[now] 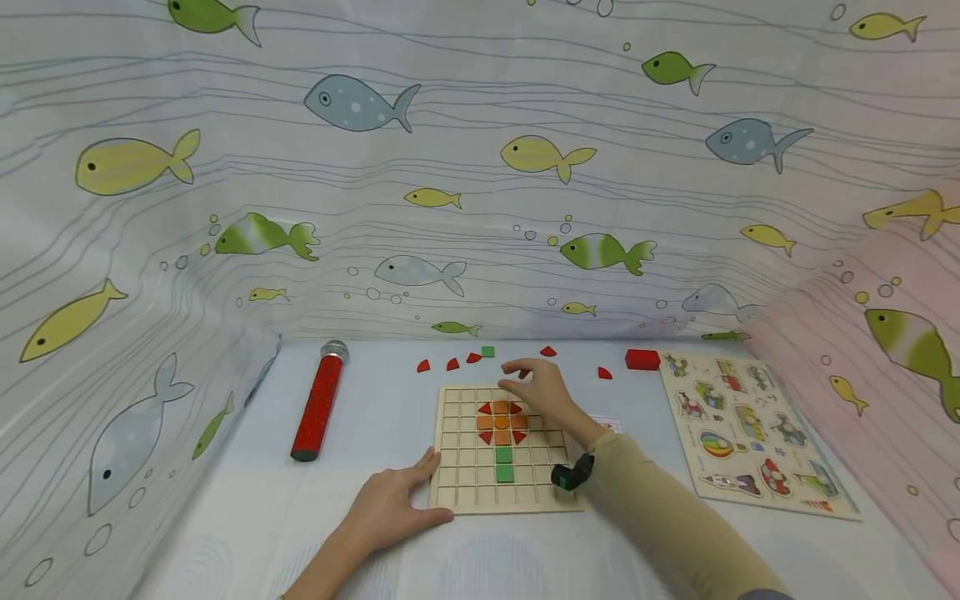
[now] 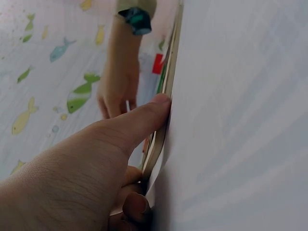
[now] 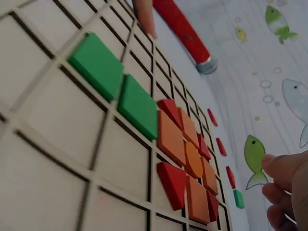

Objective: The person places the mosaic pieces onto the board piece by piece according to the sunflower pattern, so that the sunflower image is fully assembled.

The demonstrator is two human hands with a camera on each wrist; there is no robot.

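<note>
With the left hand (image 1: 390,504) pressing flat-fingered on the grid board (image 1: 457,487) at lower centre, the loosely curled, seemingly empty right hand (image 1: 542,393) is hovering mid-frame and should be lowering gently.

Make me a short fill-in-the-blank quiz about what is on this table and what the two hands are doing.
1. The left hand rests on the near-left corner of the wooden ____ board.
2. Two ____ squares form the stem under the orange and red flower.
3. The red tube lies to the ____ of the board.
4. The right hand hovers over the board's ____ edge.

Missing words: grid; green; left; far
</note>
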